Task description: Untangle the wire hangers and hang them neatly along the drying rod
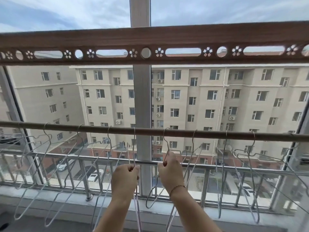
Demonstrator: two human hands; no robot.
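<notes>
A thin brown drying rod (180, 132) runs across the view in front of the window. Several silvery wire hangers hook over it, spread from left to right. My left hand (125, 180) pinches the neck of one hanger (134, 148) near the middle of the rod. My right hand (170, 173), with a thin bracelet at the wrist, grips the neck of the neighbouring hanger (166, 144) just to the right. Both hooks sit over the rod. The hanger bodies hang down behind my forearms and are partly hidden.
A wider brown rail (184, 37) with flower-shaped cut-outs runs overhead. Behind the rod stand a steel balcony railing (83, 159), a vertical window post (142, 101) and glass. Apartment blocks and parked cars lie outside. A window ledge (50, 198) runs below.
</notes>
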